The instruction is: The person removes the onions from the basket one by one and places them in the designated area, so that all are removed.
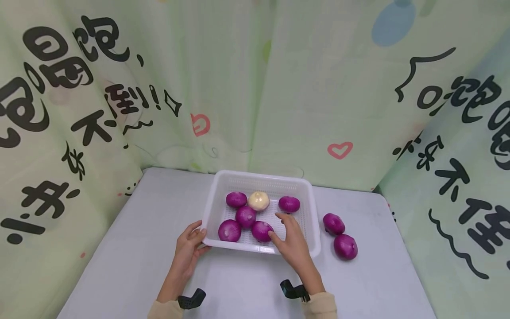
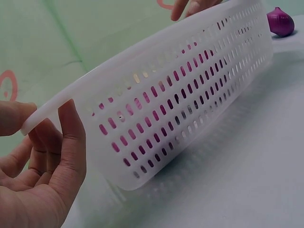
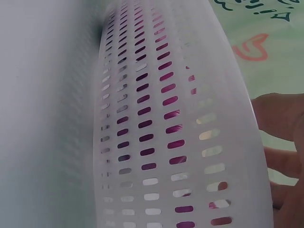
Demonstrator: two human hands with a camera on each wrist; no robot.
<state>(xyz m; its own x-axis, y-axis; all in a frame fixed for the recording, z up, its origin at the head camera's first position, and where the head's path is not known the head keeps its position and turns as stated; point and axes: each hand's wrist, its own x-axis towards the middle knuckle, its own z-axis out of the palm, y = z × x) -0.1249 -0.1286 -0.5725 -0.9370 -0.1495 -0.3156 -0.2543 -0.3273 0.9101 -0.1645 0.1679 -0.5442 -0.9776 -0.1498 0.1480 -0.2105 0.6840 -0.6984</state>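
Observation:
A white perforated plastic basket [image 1: 312,212] stands on the table, holding several purple onions [image 1: 229,231] and one pale peeled onion [image 1: 259,201]. My left hand [image 1: 187,248] pinches its front left corner, thumb over the rim and fingers beneath, as the left wrist view also shows. My right hand [image 1: 294,241] reaches over the front rim into the basket with thumb and fingers spread. Its thumb tip is at the right side of the front onion [image 1: 262,231]; whether they touch I cannot tell. In the right wrist view, the basket wall hides part of the right fingers [image 3: 280,116].
Two more purple onions [image 1: 345,247] lie on the table [image 1: 382,274] just right of the basket. A pale green curtain [image 1: 295,88] with black lettering surrounds the table at the back and sides. Each wrist carries a black camera mount [image 1: 294,290].

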